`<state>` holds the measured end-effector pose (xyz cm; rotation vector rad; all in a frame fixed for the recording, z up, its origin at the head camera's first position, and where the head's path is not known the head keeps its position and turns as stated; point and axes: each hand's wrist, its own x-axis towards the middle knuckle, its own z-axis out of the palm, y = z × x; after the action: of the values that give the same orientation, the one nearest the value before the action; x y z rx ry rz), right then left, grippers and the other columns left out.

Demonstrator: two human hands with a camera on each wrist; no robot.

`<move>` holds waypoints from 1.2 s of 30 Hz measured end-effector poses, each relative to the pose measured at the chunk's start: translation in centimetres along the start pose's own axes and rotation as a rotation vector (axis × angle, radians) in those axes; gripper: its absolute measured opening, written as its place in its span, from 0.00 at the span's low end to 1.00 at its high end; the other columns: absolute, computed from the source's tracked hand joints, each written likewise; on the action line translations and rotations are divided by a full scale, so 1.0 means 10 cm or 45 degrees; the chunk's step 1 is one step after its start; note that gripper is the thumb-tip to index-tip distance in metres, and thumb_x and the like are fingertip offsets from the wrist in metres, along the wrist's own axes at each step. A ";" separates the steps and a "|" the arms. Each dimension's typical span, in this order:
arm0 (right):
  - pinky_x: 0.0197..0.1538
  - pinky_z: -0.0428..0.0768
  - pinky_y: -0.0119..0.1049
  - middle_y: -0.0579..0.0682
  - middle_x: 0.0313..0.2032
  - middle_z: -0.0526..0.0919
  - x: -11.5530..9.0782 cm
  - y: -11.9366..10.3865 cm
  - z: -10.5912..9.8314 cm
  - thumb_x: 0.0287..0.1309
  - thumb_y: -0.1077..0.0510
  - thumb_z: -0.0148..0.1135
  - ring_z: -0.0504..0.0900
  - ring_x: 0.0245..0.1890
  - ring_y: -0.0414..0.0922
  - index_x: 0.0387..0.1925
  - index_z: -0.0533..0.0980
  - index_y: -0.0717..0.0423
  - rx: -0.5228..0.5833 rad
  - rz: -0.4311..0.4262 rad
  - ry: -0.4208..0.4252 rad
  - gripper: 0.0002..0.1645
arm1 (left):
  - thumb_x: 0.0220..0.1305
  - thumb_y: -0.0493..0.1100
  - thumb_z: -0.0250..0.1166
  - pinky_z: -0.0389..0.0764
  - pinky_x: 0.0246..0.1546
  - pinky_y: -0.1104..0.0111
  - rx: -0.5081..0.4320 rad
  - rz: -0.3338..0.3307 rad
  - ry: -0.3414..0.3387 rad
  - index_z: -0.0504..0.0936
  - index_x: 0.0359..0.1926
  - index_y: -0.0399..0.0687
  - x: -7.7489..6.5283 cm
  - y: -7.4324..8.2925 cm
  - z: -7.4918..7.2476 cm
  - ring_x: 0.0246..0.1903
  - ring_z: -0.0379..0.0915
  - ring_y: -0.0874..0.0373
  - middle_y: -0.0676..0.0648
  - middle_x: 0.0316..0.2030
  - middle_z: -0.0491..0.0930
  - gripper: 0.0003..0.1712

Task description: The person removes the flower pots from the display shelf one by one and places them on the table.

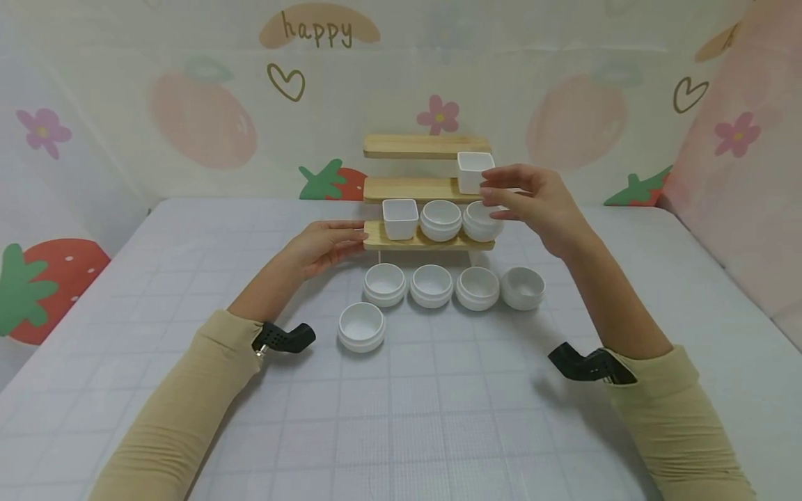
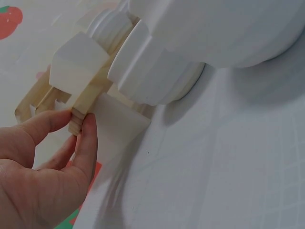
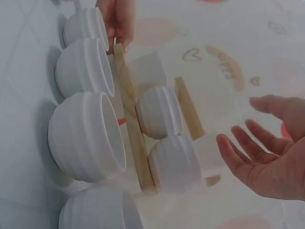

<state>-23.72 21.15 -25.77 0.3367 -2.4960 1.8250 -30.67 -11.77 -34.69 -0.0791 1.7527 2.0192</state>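
Backdrop (image 1: 401,83): pale printed cloth with "happy", hearts, pink flowers and strawberries, covering the left, rear and right sides.
Counter (image 1: 401,431): white, faintly gridded, with soft shadows near the arms.
Left hand (image 1: 322,247): grip clamped on the left end of the stand's bottom board (image 1: 426,245), between thumb and fingers.
Front bowl (image 1: 361,327): round, white, on the counter nearest the viewer; its interior is hidden in the left wrist view.
Counter row: four round white bowls (image 1: 385,285), standing before the stand; its legs are mostly hidden.
Bottom tier: square cup (image 1: 400,221), middle round bowl (image 1: 441,226), then right round bowl (image 1: 481,226), partly covered by fingertips.
Middle board (image 1: 407,189): second square cup (image 1: 470,174) at its right end, obscuring that end.
Top board (image 1: 426,146): lower edge overlapped by that cup's rim.
Right hand (image 1: 532,209): grip apart, fingers beside the second square cup; contact cannot be told.
Sleeves (image 1: 188,396): both cut off at the lower edge.
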 end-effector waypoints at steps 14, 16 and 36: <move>0.47 0.89 0.27 0.41 0.45 0.84 0.06 0.02 -0.07 0.74 0.62 0.61 0.87 0.43 0.38 0.66 0.74 0.69 0.005 -0.017 0.087 0.24 | 0.79 0.29 0.55 0.88 0.48 0.76 -0.043 0.070 -0.051 0.61 0.78 0.29 0.03 -0.05 -0.01 0.37 0.84 0.65 0.33 0.73 0.65 0.31; 0.46 0.89 0.27 0.40 0.45 0.84 0.08 0.03 -0.09 0.75 0.61 0.62 0.87 0.43 0.38 0.66 0.74 0.69 0.006 -0.010 0.107 0.24 | 0.79 0.29 0.55 0.88 0.48 0.76 -0.044 0.069 -0.048 0.61 0.78 0.29 0.03 -0.05 -0.01 0.37 0.84 0.65 0.33 0.73 0.65 0.31; 0.60 0.87 0.34 0.52 0.59 0.80 0.34 0.00 -0.21 0.75 0.54 0.64 0.83 0.53 0.44 0.73 0.70 0.61 -0.126 0.139 0.130 0.32 | 0.79 0.30 0.56 0.87 0.51 0.75 -0.034 0.045 -0.038 0.61 0.79 0.31 0.02 -0.04 -0.02 0.38 0.84 0.65 0.34 0.74 0.65 0.32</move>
<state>-27.28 22.57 -24.55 0.1030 -2.5694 1.6993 -30.74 -11.86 -35.21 -0.0272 1.7204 2.0586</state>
